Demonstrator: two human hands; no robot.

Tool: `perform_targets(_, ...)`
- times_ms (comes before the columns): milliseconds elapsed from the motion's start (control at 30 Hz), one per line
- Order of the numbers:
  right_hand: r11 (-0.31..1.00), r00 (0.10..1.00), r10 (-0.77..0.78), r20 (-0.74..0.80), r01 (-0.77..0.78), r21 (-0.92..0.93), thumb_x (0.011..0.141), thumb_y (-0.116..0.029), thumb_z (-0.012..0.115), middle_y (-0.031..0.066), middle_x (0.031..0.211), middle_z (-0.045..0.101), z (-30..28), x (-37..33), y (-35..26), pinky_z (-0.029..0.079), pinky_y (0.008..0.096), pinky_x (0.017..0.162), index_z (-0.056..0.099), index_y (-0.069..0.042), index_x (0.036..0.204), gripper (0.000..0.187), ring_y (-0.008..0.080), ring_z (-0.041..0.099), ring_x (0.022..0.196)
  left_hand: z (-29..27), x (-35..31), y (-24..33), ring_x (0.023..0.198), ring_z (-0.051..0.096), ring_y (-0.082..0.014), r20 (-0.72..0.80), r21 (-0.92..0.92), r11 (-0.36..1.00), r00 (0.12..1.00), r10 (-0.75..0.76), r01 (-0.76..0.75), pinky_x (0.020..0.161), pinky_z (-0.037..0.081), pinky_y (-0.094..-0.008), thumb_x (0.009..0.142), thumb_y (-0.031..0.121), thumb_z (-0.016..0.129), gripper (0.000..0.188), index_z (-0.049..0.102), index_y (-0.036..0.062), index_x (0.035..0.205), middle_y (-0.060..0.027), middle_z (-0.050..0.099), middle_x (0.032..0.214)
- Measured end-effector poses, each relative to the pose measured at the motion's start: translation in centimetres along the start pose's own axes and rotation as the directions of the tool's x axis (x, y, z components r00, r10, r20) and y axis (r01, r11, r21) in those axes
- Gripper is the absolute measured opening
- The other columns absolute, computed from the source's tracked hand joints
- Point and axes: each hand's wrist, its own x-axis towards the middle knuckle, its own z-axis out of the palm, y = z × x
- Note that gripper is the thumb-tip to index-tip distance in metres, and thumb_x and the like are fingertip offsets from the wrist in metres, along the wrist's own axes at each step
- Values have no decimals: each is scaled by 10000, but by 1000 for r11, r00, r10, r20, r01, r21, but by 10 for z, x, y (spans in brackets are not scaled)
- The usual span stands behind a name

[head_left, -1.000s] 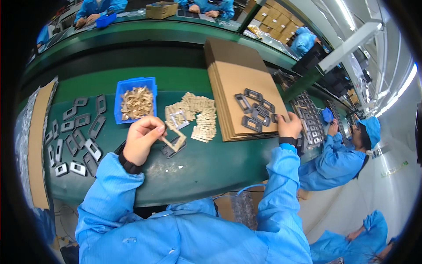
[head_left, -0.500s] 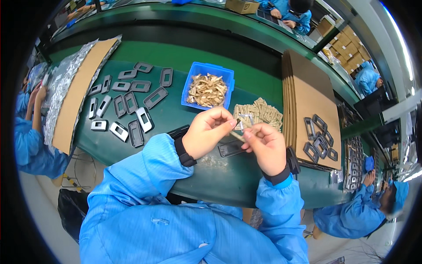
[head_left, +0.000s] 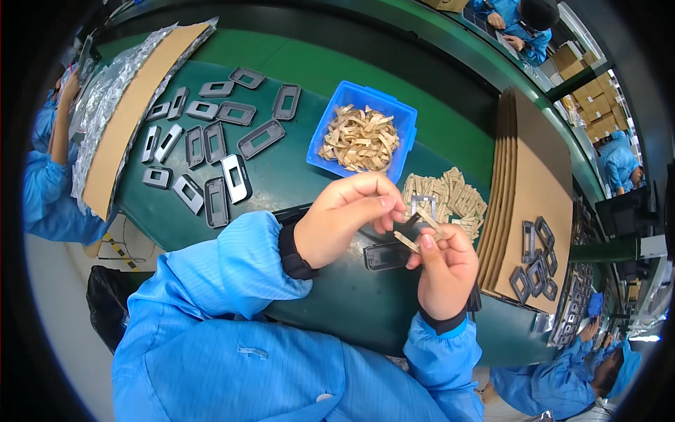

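My right hand [head_left: 448, 271] pinches a tan paper-backed strip [head_left: 406, 243] between thumb and fingers, above the table. Close by on the left, my left hand [head_left: 348, 214] has its fingers curled together. A small dark sliver [head_left: 413, 219] shows by its fingertips; what those fingers grip is too small to make out. Beneath the hands lies a dark rectangular frame [head_left: 383, 257], partly hidden by my right fingers. Just beyond sits a pile of tan strips [head_left: 457, 200], with a small pale frame piece [head_left: 424, 204] at its near edge.
A blue bin [head_left: 365, 97] holds curled tan paper pieces [head_left: 358, 137]. Several dark and silver frames [head_left: 214, 144] spread across the green table's left side. Stacked cardboard sheets [head_left: 538, 169] carry more dark frames [head_left: 536, 271] on the right. Co-workers in blue sit around.
My hands have moved slightly apart, and the tan strip now shows more clearly in my right fingers. The whole view has shifted, so the table's things appear farther right.
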Motion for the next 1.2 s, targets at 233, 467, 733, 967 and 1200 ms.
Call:
perform_targets(233, 998, 999, -1, -39, 4, 69, 937, 24, 616, 120, 955, 671, 6, -10, -10, 565, 270, 720, 563, 39, 1103, 175, 181, 696, 785, -3, 1, -2, 726, 493, -115, 157, -170, 978, 977, 145, -118, 675, 390, -246, 830, 231, 805, 292, 577, 64, 903, -24, 561, 837)
perform_targets(467, 998, 998, 12, -67, -8, 62, 902, 91, 625, 122, 937, 670, 9, -17, -11, 577, 276, 755, 538, 47, 1104, 225, 208, 713, 843, 0, -1, 3, 719, 468, -111, 255, -237, 967, 966, -30, 92, 662, 358, -253, 528, 505, 910, 658, 567, 87, 902, -4, 545, 804)
perform_targets(733, 1000, 1000, -17, 14, 17, 9, 880, 117, 618, 134, 929, 625, 4, -20, -5, 574, 280, 730, 518, 11, 1094, 258, 195, 692, 802, -5, -1, -7, 773, 523, -81, 354, -299, 952, 934, 45, 68, 696, 442, -222, 528, 303, 981, 621, 584, 73, 947, 4, 569, 888)
perform_targets(967, 999, 999, 4, -32, -2, 39, 893, 120, 593, 167, 1004, 637, 11, -18, -11, 574, 285, 763, 504, 31, 1102, 244, 199, 690, 841, -1, -2, -4, 737, 478, -98, 337, -178, 984, 937, 89, -29, 685, 401, -245, 652, 257, 925, 504, 589, 63, 973, -19, 570, 896)
perform_targets(1200, 991, 999, -42, 21, 39, 125, 901, 135, 557, 181, 1032, 653, 7, -10, -5, 542, 282, 863, 493, 67, 1160, 276, 197, 672, 944, 8, 0, 0, 635, 588, -183, 460, 649, 418, 765, 450, -636, 540, 458, -297, 746, 41, 815, 245, 746, 96, 974, -37, 583, 820)
